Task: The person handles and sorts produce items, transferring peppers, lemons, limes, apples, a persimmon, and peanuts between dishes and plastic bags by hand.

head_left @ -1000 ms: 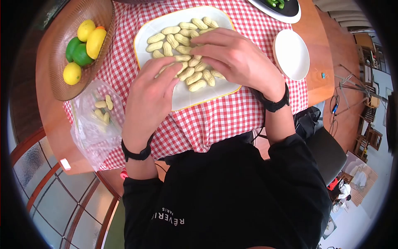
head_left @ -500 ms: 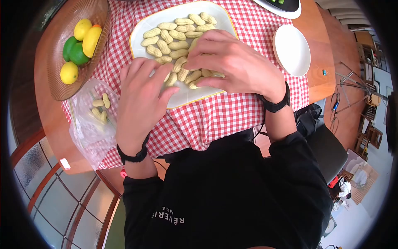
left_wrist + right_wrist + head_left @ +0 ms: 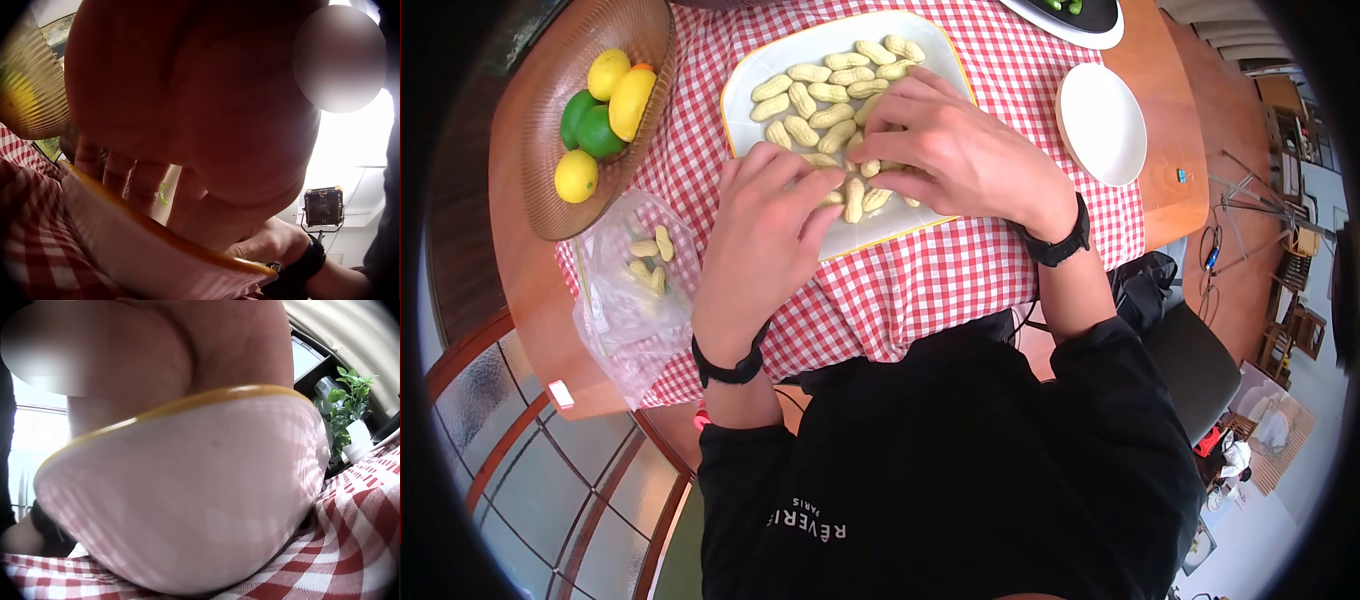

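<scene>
A white square dish [image 3: 740,130] with a yellow rim holds many pale unshelled peanuts [image 3: 830,92], most lying side by side in the upper part. Over the dish's near left side is my left hand [image 3: 762,225], its fingers loosely bent and its fingertips among the lower peanuts, thumb held apart. From the right, my right hand [image 3: 965,150] reaches over the dish, with its fingers and thumb bent round a peanut [image 3: 870,168] near the middle. Its palm hides several others. Both wrist views show mainly the palms and the dish's outer wall [image 3: 187,487].
On the left stands a ribbed amber bowl [image 3: 540,190] with lemons and green fruit. Below it lies a clear plastic bag [image 3: 625,310] with a few peanuts. A white oval bowl [image 3: 1103,125] sits right of the dish, a black-and-white plate [image 3: 1090,25] behind. Checkered cloth [image 3: 940,280] lies underneath.
Both hands have stayed over the dish, shifting slightly among the lower peanuts. Several peanuts near the fingertips lie differently now. The left fingertips moved out, then back in toward the right hand.
</scene>
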The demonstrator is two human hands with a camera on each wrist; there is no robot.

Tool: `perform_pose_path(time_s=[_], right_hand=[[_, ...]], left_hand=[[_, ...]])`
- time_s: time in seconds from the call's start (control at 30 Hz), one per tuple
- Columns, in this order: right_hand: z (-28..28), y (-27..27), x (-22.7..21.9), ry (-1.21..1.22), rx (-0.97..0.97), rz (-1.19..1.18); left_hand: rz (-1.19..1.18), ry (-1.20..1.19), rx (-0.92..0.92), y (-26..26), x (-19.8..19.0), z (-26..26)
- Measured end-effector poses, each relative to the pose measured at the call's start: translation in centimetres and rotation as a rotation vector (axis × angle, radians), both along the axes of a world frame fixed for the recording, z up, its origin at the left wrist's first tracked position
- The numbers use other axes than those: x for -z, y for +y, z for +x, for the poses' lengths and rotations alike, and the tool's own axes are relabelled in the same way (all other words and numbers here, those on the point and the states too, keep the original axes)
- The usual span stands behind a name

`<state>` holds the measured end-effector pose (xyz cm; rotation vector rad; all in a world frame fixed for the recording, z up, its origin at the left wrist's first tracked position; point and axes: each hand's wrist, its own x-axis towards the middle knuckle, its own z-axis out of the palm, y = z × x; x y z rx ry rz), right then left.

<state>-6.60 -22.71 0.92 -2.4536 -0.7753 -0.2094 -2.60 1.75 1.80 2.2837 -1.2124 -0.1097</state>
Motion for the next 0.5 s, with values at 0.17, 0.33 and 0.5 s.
perform_pose_path(time_s=[0.17,0.33,0.5], right_hand=[[-0.24,0.15,0.10,0.012,0.003,-0.001],[-0.04,-0.10,-0.03,0.008,-0.005,0.004],[-0.34,-0.05,0.05,0.012,0.008,-0.004]], left_hand=[[-0.013,0.035,-0.001,0.09,0.00,-0.14],[-0.028,0.071,0.008,-0.12,-0.15,-0.17],[0.002,0.084,0.013,-0.08,0.31,-0.37]])
